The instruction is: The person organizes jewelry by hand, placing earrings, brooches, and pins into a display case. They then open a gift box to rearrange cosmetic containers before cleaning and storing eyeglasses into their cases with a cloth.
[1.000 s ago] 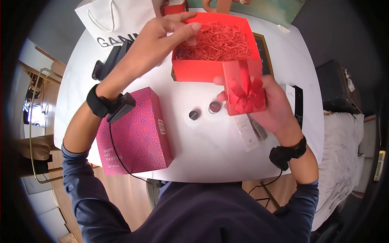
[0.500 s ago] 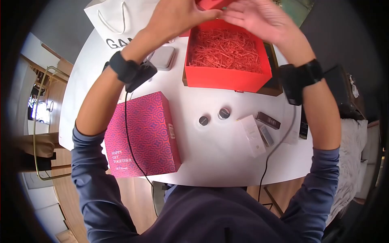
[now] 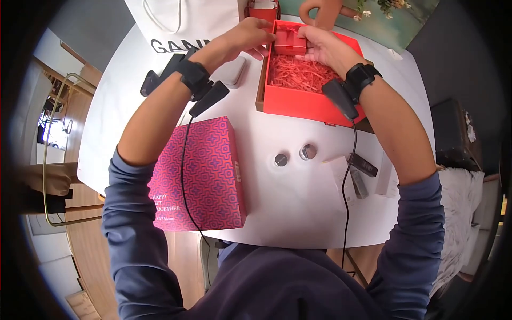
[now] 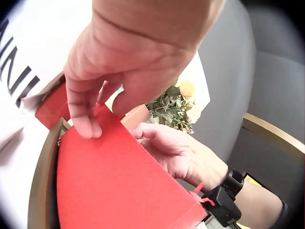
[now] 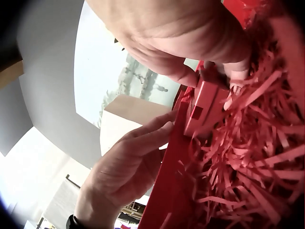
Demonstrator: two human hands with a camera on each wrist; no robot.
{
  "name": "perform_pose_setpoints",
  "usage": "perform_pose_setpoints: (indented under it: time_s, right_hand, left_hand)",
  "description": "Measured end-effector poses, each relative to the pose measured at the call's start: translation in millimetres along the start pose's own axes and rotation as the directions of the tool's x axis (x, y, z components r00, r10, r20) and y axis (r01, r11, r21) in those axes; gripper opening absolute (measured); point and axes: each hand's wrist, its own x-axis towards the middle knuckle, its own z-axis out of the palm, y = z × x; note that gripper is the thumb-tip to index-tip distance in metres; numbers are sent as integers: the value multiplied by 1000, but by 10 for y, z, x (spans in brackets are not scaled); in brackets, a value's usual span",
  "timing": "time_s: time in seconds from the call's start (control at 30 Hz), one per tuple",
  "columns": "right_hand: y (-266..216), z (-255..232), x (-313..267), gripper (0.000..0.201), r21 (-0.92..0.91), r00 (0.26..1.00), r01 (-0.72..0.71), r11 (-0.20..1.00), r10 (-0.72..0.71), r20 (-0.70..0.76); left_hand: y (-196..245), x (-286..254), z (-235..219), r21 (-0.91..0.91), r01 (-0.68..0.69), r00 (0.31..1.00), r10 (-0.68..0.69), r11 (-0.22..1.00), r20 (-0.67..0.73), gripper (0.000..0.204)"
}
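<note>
A large red box [image 3: 314,104] stands open at the back of the table, bedded with red paper shreds [image 3: 298,74]. My right hand [image 3: 328,48] reaches inside it and holds a small red gift box [image 3: 289,42] by its side, low at the far left corner. In the right wrist view the small gift box [image 5: 202,107] lies close against the inner wall, fingertips down among the shreds. At the large box's left wall is my left hand [image 3: 240,40]; in the left wrist view its fingers [image 4: 86,125] rest on the outer face, thumb near the rim.
A purple-pink patterned box [image 3: 197,176] lies front left. Two small jars [image 3: 281,159] stand mid-table, with a white carton [image 3: 336,173] and a dark carton [image 3: 364,165] to their right. A white paper bag [image 3: 186,18] and grey case [image 3: 234,72] are back left. Cables hang from both wrists.
The small gift box went from my right hand over the table, up past the large box, and down into it. My left hand came back to the left wall.
</note>
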Motion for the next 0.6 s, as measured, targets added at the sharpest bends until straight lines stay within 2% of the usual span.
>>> perform_pose_setpoints:
  time_s: [0.1,0.2,0.3,0.4,0.5,0.53,0.6]
  right_hand:
    - [60,20,73,32,108,998,-17,994,10,70]
    - [75,-13,59,31,141,996,-14,990,1,89]
    - [28,-56,8,30,85,997,-14,996,8,72]
    - [-47,-124,-185,29,35,996,32,999,-30,-81]
    - [-27,-346,-164,30,127,999,29,991,-31,9]
    - [-31,-432,-169,33,163,999,-14,987,5,53]
    - [-50,-363,-336,36,267,999,-9,964,-4,48]
  left_hand:
    - [12,2,-21,63,-25,1000,24,998,17,48]
    - [-14,19,-5,36,-23,1000,23,999,-6,47]
    - [-14,8,0,9,-31,999,31,999,-22,43]
    - [-12,-21,9,-7,-42,998,41,999,-38,46]
    - [17,-29,32,-7,-25,999,24,1000,-48,48]
    - [15,-28,34,-16,-29,998,29,999,-50,49]
    - [8,-17,40,-31,-37,998,36,999,-51,49]
